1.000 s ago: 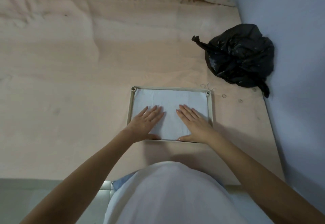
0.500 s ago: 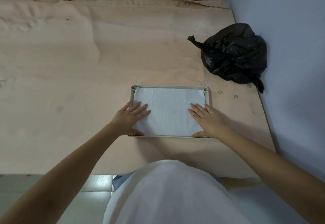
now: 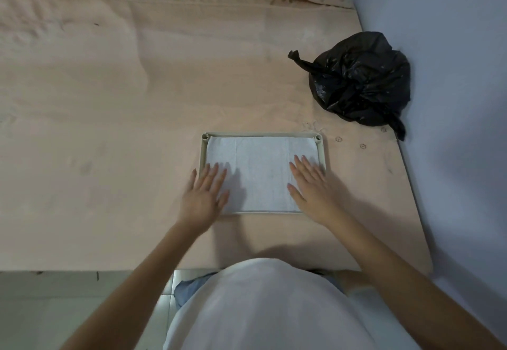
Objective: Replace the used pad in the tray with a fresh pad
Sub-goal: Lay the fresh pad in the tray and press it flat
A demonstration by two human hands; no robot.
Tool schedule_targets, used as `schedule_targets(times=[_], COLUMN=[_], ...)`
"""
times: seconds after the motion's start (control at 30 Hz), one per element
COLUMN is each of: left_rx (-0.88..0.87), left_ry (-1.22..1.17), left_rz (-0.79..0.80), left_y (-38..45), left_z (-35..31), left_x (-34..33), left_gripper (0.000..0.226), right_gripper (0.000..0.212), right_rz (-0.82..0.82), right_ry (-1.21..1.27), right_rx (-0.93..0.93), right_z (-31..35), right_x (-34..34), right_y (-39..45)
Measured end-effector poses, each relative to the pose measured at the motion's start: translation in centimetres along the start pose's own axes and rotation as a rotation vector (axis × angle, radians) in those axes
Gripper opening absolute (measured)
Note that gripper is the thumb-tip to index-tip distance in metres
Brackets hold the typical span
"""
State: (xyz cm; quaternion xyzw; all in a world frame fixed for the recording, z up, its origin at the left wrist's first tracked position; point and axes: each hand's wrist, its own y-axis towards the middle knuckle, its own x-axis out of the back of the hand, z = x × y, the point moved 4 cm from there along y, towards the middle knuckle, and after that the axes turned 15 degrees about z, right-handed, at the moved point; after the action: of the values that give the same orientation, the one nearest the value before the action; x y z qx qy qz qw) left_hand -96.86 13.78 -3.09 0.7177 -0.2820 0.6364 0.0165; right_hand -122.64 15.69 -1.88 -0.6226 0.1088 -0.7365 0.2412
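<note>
A white pad point(image 3: 260, 168) lies spread flat inside a shallow beige tray point(image 3: 262, 134) on the peach-covered bed. My left hand point(image 3: 205, 194) lies flat, fingers apart, over the tray's near left corner and its left rim. Over the near right corner my right hand point(image 3: 311, 187) is spread flat on the pad's right side. Neither hand holds anything.
A tied black plastic bag point(image 3: 362, 80) sits at the back right, against the blue wall point(image 3: 452, 75). The peach bed sheet point(image 3: 109, 102) stretches far to the left and back. Pale floor tiles point(image 3: 55, 294) show below the bed's near edge.
Both hands have slid apart across the pad, from its middle out to the tray's left and right sides. The pad lies smoother.
</note>
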Motion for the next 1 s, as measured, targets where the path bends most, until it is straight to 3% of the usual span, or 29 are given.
schedule_targets(times=[0.1, 0.23, 0.4, 0.8, 0.9, 1.0], left_rx=[0.079, 0.2, 0.205, 0.185, 0.196, 0.21], left_ry=[-0.031, -0.08, -0.088, -0.041, -0.026, 0.104], left_rz=[-0.026, -0.009, 0.019, 0.009, 0.012, 0.111], left_y=[0.1, 0.5, 1.4, 3.0, 2.9, 3.0], left_z=[-3.0, -2.1, -1.6, -1.0, -1.0, -1.3], left_x=[-1.6, -2.9, -3.3, -2.1, -2.0, -1.5], left_gripper=[0.065, 0.07, 0.073, 0.062, 0.072, 0.089], right_gripper=[0.071, 0.078, 0.089, 0.085, 0.087, 0.086], right_rz=[0.01, -0.043, -0.043, -0.061, -0.042, -0.038], right_ry=[-0.076, -0.033, -0.03, 0.0, -0.023, -0.009], right_rx=[-0.072, -0.247, -0.325, -0.332, -0.324, -0.335], right_z=[1.4, -0.5, -1.6, -1.9, -1.8, -1.8], right_x=[-2.0, -2.5, -3.7, -3.0, -3.0, -2.6], right_y=[0.1, -0.2, 0.0, 1.9, 1.9, 1.7])
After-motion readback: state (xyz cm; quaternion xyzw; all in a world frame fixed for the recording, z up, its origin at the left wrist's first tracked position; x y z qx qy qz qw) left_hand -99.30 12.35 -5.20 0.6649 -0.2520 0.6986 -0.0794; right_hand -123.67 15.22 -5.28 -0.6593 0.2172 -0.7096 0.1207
